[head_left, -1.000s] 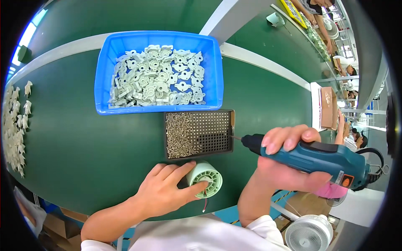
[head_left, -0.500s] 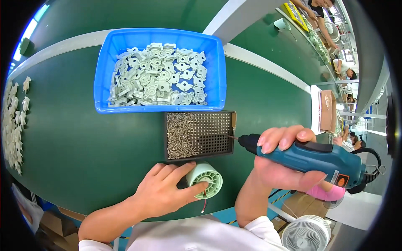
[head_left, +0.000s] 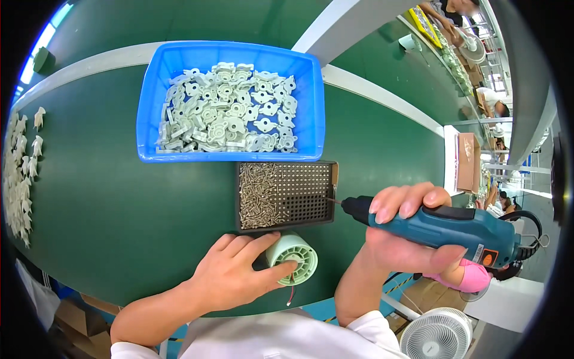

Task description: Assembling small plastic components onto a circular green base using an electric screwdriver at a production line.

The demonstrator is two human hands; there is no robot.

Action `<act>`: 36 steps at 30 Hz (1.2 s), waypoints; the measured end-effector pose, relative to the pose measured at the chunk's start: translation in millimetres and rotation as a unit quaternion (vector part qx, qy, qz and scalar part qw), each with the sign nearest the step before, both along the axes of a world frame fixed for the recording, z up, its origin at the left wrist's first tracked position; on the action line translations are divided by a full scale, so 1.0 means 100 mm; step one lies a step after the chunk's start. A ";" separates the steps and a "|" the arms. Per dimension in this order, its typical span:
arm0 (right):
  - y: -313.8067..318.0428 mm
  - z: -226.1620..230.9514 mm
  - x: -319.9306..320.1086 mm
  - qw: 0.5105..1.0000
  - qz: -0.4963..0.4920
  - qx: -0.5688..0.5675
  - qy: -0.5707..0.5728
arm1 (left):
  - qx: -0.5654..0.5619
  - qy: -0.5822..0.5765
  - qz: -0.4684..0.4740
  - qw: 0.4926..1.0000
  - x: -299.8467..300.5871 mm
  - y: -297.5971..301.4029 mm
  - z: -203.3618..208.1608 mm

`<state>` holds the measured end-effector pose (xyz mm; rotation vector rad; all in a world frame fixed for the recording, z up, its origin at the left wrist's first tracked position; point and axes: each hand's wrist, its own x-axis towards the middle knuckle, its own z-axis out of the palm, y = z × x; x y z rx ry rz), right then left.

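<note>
My right hand (head_left: pixel 406 233) is wrapped round a blue-green electric screwdriver (head_left: pixel 454 230), which points left. Its thin bit reaches over the right side of a dark screw tray (head_left: pixel 308 209). Loose screws (head_left: pixel 257 200) heap in the tray's left part, and others stand in rows in its holes; several near holes are bare. Just below the tray, my left hand (head_left: pixel 239 269) grips a pale green round plastic housing (head_left: pixel 294 258) between thumb and fingers. The thumb lies across its ribbed face and hides part of it. A short red wire (head_left: pixel 291 295) hangs from the housing.
Behind the tray stands a blue bin (head_left: pixel 230 157) holding many whitish plastic parts (head_left: pixel 224 110). More white pieces (head_left: pixel 23 173) line the table's left edge. A white fan (head_left: pixel 436 335) and a person in a pink sleeve (head_left: pixel 472 278) are at lower right; other people work at far right.
Both hands keep their grips and places almost unchanged. The whole view has shifted very slightly. At far right, a person now has a round white thing near their hands.
</note>
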<state>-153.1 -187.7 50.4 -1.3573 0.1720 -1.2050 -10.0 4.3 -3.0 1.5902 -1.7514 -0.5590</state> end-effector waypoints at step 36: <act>0.57 0.39 -0.03 0.980 0.158 0.087 -0.089 | -0.137 0.093 0.117 0.979 -0.03 0.03 -0.04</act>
